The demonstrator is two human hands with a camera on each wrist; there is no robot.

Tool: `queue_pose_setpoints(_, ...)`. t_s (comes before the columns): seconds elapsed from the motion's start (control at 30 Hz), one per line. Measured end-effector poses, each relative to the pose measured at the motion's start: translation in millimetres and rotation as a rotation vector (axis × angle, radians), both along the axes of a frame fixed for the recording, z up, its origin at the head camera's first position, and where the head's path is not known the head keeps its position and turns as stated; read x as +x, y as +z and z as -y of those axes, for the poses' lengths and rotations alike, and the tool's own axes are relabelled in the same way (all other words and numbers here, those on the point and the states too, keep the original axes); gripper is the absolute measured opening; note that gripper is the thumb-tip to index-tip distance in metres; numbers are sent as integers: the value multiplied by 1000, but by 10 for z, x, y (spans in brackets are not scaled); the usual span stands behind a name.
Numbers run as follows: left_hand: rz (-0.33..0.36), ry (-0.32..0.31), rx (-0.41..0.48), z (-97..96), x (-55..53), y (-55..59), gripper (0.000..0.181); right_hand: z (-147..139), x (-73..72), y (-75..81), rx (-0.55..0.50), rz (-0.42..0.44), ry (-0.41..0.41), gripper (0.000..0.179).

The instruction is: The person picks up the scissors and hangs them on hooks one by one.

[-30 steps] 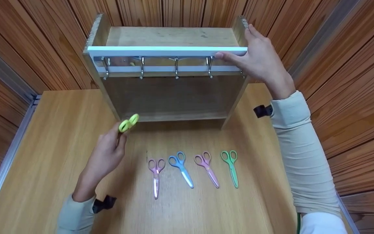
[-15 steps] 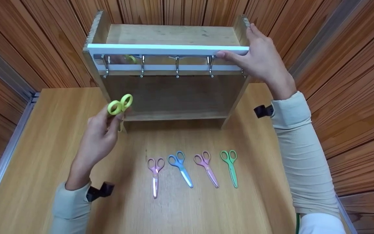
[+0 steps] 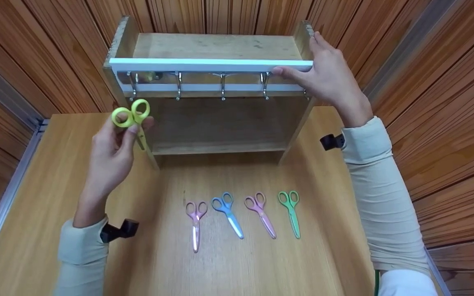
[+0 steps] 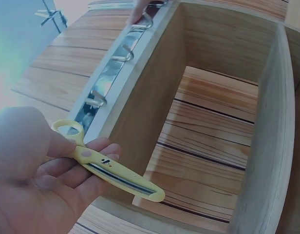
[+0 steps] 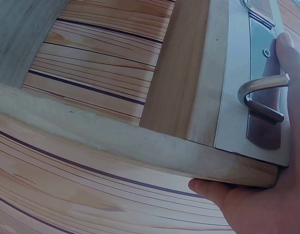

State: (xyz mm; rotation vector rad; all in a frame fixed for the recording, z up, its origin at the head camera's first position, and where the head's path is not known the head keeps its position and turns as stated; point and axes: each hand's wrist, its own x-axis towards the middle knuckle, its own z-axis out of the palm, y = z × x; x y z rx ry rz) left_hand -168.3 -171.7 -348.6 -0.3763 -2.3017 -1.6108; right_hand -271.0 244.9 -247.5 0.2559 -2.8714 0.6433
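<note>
Head view: the yellow scissors (image 3: 138, 118) are pinched between the thumb and fingers of the left hand (image 3: 111, 158), loops up, blade down, near the left end of the rail (image 3: 212, 65). The right hand (image 3: 332, 78), well apart from the left, grips the rack (image 3: 216, 46) at its right corner, thumb on the rail; its forearm extends from the lower right. The rack is bare wood; the rail is white with metal hooks (image 3: 223, 88). Four other scissors (image 3: 227, 213) lie on the wood-grain table (image 3: 237, 271).

Left wrist view: the yellow scissors cross the fingers, thumb on top, rounded tip toward the rack; a dark strip runs along the blade.

Right wrist view: the hand spans the corner; one hook is a curved, shiny bar.
</note>
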Motion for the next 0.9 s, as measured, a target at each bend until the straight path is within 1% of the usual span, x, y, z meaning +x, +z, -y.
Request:
queue_pose_setpoints(0.03,-2,6,22,9,-19,2,27,1,-2,-1,-1,1,1,121)
queue_pose_setpoints(0.1,-16,11,38,31,-59,4,25,3,-6,-3,-3,3,3,122)
queue_pose_setpoints(0.23,-31,23,41,71,-133,2,24,13,-9,-11,-11,10,1,122)
queue_pose_setpoints(0.4,0,35,51,118,-192,-26,26,31,-11,-38,-11,15,1,122)
queue_pose_setpoints(0.6,23,19,92,139,-243,-71,25,39,-20,-50,-7,6,9,121)
queue_pose_setpoints(0.73,59,-29,167,172,-288,-94,22,42,-24,-45,-10,2,6,121)
queue_pose_setpoints(0.9,120,-114,278,217,-335,-134,22,58,-38,-35,-11,-6,10,120)
